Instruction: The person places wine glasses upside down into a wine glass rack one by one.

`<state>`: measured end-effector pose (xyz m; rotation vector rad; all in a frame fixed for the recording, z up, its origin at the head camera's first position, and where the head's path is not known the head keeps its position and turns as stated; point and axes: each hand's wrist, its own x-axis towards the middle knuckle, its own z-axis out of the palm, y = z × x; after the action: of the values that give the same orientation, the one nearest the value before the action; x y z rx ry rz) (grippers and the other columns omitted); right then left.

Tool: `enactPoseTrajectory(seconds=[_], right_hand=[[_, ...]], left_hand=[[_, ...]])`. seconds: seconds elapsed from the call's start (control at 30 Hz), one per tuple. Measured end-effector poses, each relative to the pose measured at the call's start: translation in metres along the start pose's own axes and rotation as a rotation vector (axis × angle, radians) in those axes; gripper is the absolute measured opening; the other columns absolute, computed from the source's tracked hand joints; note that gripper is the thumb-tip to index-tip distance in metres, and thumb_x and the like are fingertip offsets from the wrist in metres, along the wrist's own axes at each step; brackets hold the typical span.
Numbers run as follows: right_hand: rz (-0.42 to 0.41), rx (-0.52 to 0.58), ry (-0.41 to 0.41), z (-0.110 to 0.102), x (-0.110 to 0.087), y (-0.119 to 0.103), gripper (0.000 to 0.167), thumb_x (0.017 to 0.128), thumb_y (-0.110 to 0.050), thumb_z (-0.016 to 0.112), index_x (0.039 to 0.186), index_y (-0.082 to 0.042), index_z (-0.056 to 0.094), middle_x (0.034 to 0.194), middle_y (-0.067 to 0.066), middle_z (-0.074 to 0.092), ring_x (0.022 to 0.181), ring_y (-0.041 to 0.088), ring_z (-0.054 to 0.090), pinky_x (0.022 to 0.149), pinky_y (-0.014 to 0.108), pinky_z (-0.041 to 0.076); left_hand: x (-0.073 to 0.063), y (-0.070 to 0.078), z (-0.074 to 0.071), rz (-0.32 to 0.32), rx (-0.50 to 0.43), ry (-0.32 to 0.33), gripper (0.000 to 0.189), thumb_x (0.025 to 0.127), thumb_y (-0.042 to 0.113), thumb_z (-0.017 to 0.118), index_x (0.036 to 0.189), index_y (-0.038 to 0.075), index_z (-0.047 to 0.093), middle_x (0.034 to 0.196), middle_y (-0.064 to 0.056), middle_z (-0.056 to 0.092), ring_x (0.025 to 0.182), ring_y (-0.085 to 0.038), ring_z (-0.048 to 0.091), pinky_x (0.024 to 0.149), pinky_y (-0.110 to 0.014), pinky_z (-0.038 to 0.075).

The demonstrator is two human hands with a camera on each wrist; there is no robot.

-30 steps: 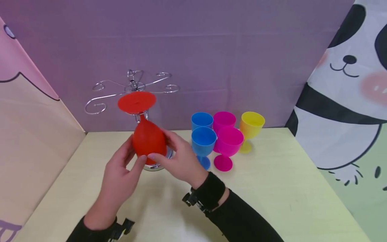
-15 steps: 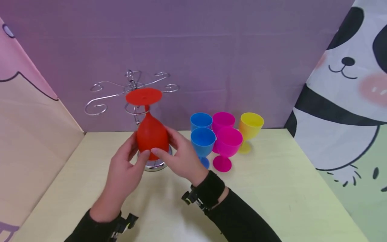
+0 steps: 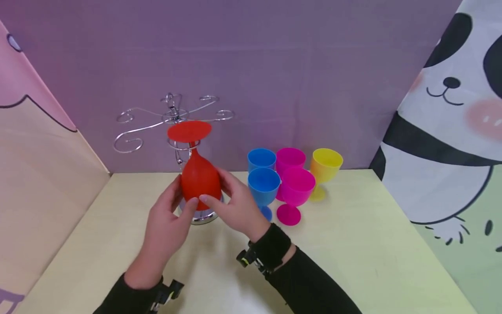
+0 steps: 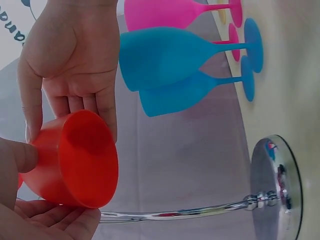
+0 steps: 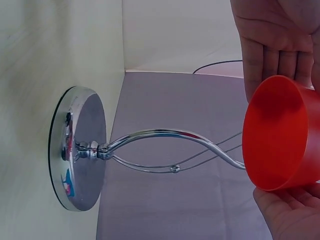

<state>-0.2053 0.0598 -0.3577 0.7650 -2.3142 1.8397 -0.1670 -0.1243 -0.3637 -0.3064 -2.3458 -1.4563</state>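
A red plastic goblet (image 3: 201,181) is upside down, its round foot uppermost and its stem within a curled loop (image 3: 184,146) of a chrome wire glass rack (image 3: 174,114). My left hand (image 3: 166,222) grips the bowl from the left, and my right hand (image 3: 241,209) grips it from the right, with the two thumbs close together on the near side. Seen from the left wrist, the goblet's open mouth (image 4: 89,159) is hollow and unfilled. Whether the foot rests on the loop or stands just above it is hard to tell.
Right of the rack stand upright goblets: two blue (image 3: 263,185), two pink (image 3: 298,185) and one yellow (image 3: 327,165). The rack's round chrome base (image 5: 80,148) sits on the pale table (image 3: 345,261). Several other curled arms (image 3: 128,144) spread left and back. A purple backdrop (image 3: 251,78) closes the far side.
Both hands have carried the red goblet slightly to the right. Its stem, at the loop throughout, now stands more upright. The rack's front loop has shifted a little; the other goblets have stayed put.
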Motion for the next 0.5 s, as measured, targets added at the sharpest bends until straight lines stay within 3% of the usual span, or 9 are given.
enactPoseTrajectory(seconds=[0.5], right_hand=[[0.032,0.010,-0.014,0.002,-0.007,0.014,0.071,0.094,-0.032,0.077,0.156,-0.031,0.042,0.148,-0.014,0.053,0.134,0.012,0.052,0.102,0.030,0.051]], left_hand=[[-0.004,-0.011,0.005,-0.042,0.008,-0.041,0.075,0.097,0.017,0.073,0.161,0.011,0.034,0.158,-0.009,0.044,0.140,-0.035,0.048,0.095,-0.051,0.055]])
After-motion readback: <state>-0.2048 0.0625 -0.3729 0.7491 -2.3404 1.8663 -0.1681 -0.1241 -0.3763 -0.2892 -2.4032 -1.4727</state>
